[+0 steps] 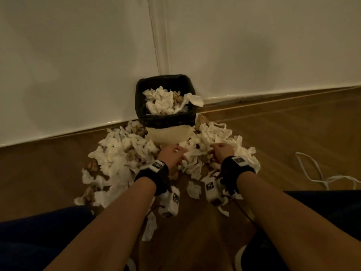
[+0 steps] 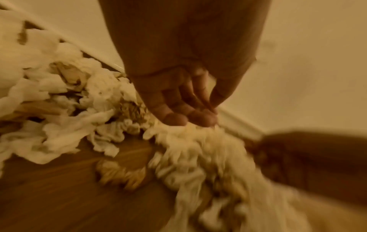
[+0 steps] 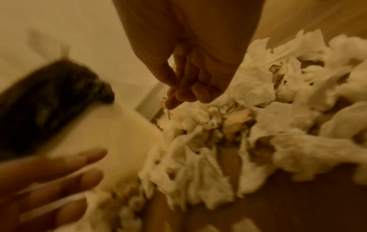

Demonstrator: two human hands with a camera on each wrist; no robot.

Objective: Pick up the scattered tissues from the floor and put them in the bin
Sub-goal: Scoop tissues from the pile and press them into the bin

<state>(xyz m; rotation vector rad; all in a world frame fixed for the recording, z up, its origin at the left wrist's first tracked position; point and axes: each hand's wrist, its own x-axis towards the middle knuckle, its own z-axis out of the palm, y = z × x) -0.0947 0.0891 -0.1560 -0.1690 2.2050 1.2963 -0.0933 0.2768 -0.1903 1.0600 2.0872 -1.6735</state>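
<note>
On the wooden floor point(image 1: 273, 137), crumpled white tissues point(image 1: 121, 151) lie in a heap that spreads from the far left, round the foot of the bin point(image 1: 166, 118), to the right; a few brownish wads sit among them. The left hand point(image 1: 172, 153) reaches into the heap just in front of the bin, and the left wrist view shows its fingers point(image 2: 176, 119) loosely extended, tips at the paper, the grip slack and holding nothing that can be made out. The bin stands against the white wall point(image 1: 78, 55), its cream body topped by a black liner point(image 1: 168, 120), with tissues piled inside and one hanging over the right rim. The right hand point(image 1: 222, 151) is down on the tissues right of the bin; the right wrist view shows its fingers point(image 3: 190, 92) curled inward above the pile, though blur hides whether the grip has hold of any paper. A white cord point(image 1: 312, 173) lies on the floor at far right.
</note>
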